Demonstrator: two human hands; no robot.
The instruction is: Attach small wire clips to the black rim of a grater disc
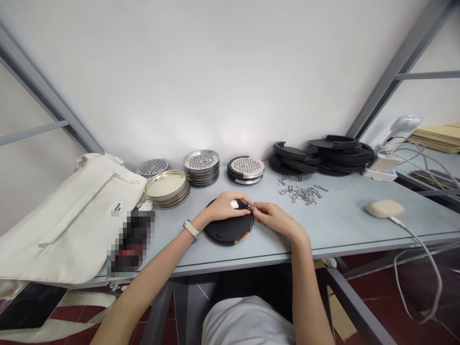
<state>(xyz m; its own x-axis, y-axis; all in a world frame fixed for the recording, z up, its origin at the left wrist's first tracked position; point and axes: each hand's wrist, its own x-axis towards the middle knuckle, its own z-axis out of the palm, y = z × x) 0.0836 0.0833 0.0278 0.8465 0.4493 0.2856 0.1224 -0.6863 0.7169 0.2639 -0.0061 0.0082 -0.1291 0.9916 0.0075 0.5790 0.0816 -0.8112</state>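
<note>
A round black disc lies near the table's front edge, with a shiny, colourful strip showing along its lower right rim. My left hand reaches over its top, with thumb and fingers closed at the upper right rim; a white patch covers part of a finger. My right hand pinches at that same rim spot, its fingertips meeting those of my left hand. Something small and shiny shows between the fingertips, too small to name. Behind the disc is a perforated silver grater disc partly ringed in black.
Left of centre stand stacks of metal grater discs and gold-toned lids. Black rings and discs are piled behind loose metal clips. A white bag covers the left end; a corded beige mouse lies right.
</note>
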